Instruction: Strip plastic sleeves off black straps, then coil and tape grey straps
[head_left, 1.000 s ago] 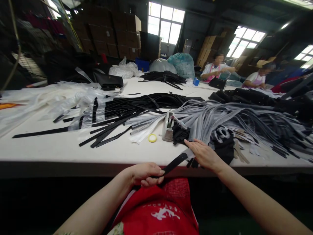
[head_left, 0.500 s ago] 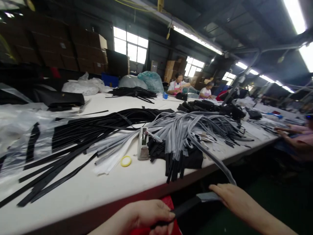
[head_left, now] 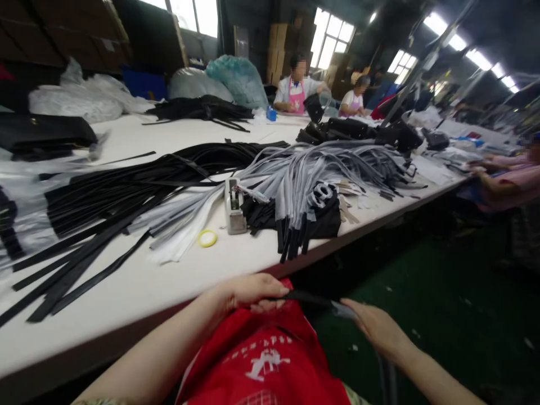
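Note:
A black strap [head_left: 313, 298] is stretched between my hands in front of the table edge. My left hand [head_left: 259, 292] is closed around its black end. My right hand [head_left: 377, 329] grips the strap where a grey translucent plastic sleeve [head_left: 343, 310] covers it. Below that hand the sleeved length hangs down, partly hidden by the wrist. On the table beyond, a pile of grey sleeved straps [head_left: 312, 180] lies with black ends pointing toward me. Bare black straps [head_left: 147, 180] spread out to its left.
A tape dispenser [head_left: 235, 208] and a yellow tape roll [head_left: 207, 238] sit on the white table [head_left: 139, 298]. Clear plastic bags [head_left: 93, 93] and black bags [head_left: 354, 132] lie farther back. Co-workers [head_left: 297, 93] are across the table, and another person [head_left: 506, 180] is at the right.
The sleeved strap has come off the table pile and now hangs from my right hand. Both hands are nearer my red apron, and the view has tilted down.

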`<state>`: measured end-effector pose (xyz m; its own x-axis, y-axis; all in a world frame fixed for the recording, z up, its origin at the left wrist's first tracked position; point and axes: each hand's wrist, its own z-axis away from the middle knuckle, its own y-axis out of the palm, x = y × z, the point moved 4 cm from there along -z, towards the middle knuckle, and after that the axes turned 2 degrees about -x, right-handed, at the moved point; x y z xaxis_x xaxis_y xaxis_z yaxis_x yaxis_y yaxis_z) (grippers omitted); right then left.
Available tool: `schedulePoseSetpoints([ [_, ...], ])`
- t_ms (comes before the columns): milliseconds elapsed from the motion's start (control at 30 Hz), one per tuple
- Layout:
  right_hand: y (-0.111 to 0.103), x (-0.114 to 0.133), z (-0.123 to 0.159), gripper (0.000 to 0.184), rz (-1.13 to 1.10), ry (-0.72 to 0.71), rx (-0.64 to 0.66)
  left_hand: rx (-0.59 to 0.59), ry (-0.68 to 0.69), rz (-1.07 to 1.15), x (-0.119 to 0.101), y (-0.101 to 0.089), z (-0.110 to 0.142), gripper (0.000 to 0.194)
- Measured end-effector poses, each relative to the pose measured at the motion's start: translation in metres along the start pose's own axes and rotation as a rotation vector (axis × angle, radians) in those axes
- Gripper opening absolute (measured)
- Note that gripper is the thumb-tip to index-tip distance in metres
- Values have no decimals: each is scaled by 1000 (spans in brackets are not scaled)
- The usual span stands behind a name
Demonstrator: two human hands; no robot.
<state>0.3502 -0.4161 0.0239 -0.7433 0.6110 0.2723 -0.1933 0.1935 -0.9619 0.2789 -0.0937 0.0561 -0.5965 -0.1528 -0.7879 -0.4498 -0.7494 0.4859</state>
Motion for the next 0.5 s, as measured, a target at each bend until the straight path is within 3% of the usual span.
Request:
schedulePoseSetpoints([
  [133, 14, 17, -58, 48, 6, -158, 43, -101, 67, 47, -3, -8, 26, 41],
  [267, 23, 48, -99, 47, -192, -246, 26, -164, 62, 106, -2, -6, 43, 36],
  [367, 29, 66, -116, 44, -430, -224, 34, -143, 61, 169, -5, -6, 50, 35],
  [500, 38, 82, -127, 39, -859, -82, 91, -25, 69, 354, -20, 3, 53, 32],
])
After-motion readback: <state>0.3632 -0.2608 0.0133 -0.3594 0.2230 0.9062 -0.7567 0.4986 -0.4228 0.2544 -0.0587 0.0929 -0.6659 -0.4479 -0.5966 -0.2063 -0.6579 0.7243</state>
